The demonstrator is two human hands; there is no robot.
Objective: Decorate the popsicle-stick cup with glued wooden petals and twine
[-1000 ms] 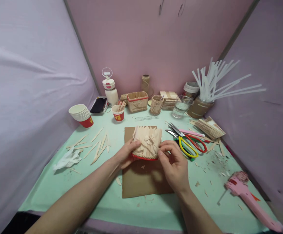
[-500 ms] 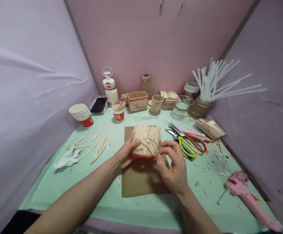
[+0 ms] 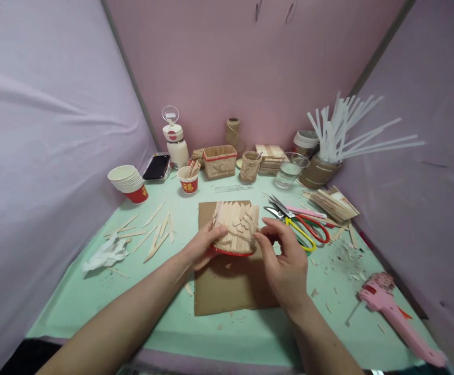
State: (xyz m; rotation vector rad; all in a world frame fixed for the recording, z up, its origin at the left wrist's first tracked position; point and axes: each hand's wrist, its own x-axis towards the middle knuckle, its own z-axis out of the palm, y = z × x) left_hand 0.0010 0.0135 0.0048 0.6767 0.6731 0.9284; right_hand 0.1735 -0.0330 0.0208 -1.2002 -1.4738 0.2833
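Observation:
My left hand (image 3: 207,242) is closed around the left side of a small craft-stick container (image 3: 234,242), thumb on its front. The container is made of pale wooden strips, with a raised wooden flower, a twine-like line across the front and a red band along its lower edge. At its right edge, the thumb and forefinger of my right hand (image 3: 283,255) are pinched together; whatever lies between them is too small to make out. Beneath both hands lies a brown cardboard sheet (image 3: 230,291).
Scissors (image 3: 303,229) and pruning shears lie to the right, before a pink glue gun (image 3: 394,312). Loose wooden strips (image 3: 160,237) and a crumpled tissue (image 3: 107,252) are at left. Behind stand paper cups (image 3: 127,182), a rectangular basket (image 3: 219,162), a water bowl (image 3: 287,174) and glue sticks (image 3: 342,130).
My right hand has shifted slightly right and its pinch has risen along the container's right edge. The container has turned a little in my left hand.

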